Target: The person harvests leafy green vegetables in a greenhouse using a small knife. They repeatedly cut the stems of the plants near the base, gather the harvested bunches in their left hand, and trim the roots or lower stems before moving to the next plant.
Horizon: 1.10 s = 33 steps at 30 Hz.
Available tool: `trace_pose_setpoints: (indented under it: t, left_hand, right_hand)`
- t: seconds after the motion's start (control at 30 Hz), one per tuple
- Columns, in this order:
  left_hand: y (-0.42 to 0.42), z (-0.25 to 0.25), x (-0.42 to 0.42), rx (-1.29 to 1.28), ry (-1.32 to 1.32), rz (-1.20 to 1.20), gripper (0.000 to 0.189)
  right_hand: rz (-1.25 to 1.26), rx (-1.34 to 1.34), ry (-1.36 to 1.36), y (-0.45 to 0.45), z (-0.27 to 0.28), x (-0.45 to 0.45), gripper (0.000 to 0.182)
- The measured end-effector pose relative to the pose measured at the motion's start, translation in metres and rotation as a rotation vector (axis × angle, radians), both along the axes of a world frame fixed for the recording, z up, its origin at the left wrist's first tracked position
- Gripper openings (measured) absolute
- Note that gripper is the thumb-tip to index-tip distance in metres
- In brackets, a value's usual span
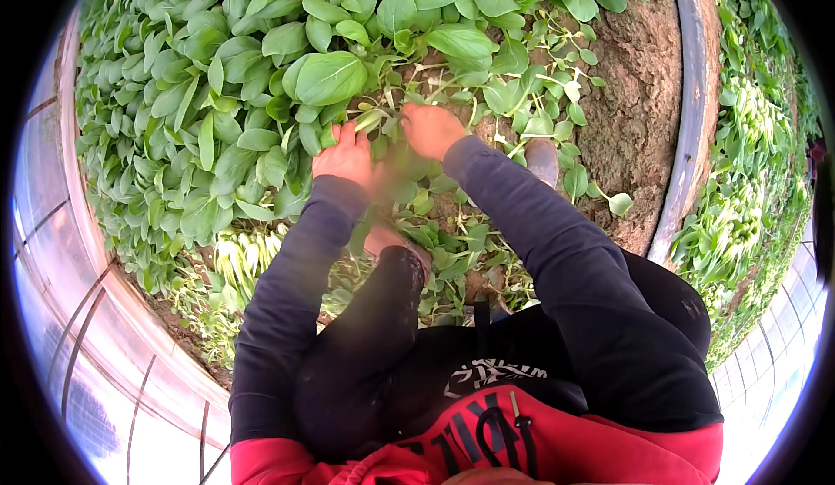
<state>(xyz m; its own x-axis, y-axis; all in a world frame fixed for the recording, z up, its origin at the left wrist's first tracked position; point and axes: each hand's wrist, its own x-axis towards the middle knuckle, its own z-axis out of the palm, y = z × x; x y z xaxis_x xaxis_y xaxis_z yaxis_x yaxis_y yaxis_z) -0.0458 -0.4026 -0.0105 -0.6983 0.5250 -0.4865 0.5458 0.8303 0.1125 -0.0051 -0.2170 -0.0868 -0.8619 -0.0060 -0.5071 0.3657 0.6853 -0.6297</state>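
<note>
Dense leafy green plants (248, 80) with broad oval leaves, resembling bok choy, fill the bed before me. My left hand (344, 161) is at the bed's near edge, its fingers around the pale stem of a plant (370, 121). Just right of it, my right hand (430, 130) is curled low beside the plant's base, its fingertips largely hidden; whether it holds anything cannot be told. Loose leaves and small plants (456, 243) are strewn below and to the right of my hands. A pile of harvested greens with pale stems (244, 260) lies left of my left forearm.
Bare brown soil (626, 100) borders the bed on the right, beside a long grey pipe or edging strip (683, 113). Beyond it lie more greens in piles (743, 224). Translucent plastic sheeting (78, 250) curves along the left. My shoes stand among the plants.
</note>
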Motion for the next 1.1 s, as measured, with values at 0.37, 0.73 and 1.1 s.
trace_pose_setpoints:
  t: [0.37, 0.73, 1.1]
  left_hand:
    - [-0.002, 0.028, 0.004, 0.206, -0.007, -0.029, 0.057]
    - [0.079, 0.093, 0.015, 0.453, -0.307, 0.032, 0.052]
    - [-0.006, 0.031, 0.026, -0.249, -0.273, 0.014, 0.057]
  right_hand:
    - [-0.276, -0.029, 0.389, 0.008, 0.007, 0.024, 0.035]
    - [-0.674, -0.839, 0.075, 0.042, 0.134, 0.064, 0.018]
    - [0.072, -0.144, 0.082, -0.004, 0.025, 0.037, 0.022]
